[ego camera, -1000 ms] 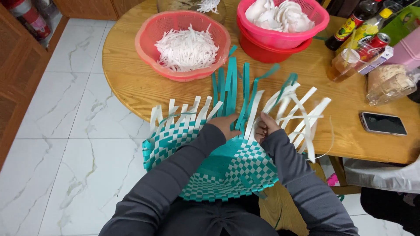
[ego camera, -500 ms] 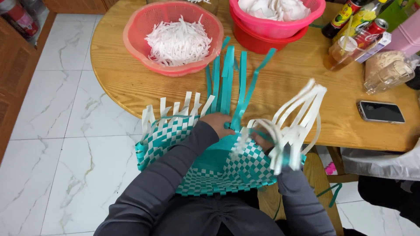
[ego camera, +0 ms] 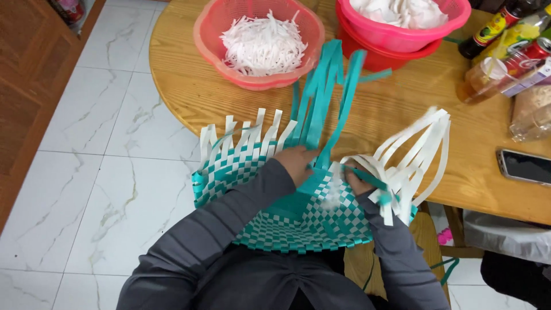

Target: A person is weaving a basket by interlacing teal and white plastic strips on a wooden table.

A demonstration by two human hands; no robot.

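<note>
A half-woven basket (ego camera: 287, 221) of teal and white plastic strips rests on my lap against the round wooden table (ego camera: 402, 109). My left hand (ego camera: 295, 161) presses on the base of a bunch of loose teal strips (ego camera: 324, 92) that lie out over the table. My right hand (ego camera: 357, 181) pinches a teal strip among the loose white strips (ego camera: 413, 152), which arch up and bend over to the right. Short white strip ends (ego camera: 241, 135) stick up along the basket's left wall.
A pink basin (ego camera: 258, 40) of white strip scraps stands on the table. A second pink basin (ego camera: 402, 26) sits in a red one at the back. Bottles and jars (ego camera: 505, 51) and a dark phone (ego camera: 525, 166) lie on the right. Marble floor spreads left.
The white strips on the right have lifted off the table and now arch upward as my right hand gathers them. The view has moved closer over the basket.
</note>
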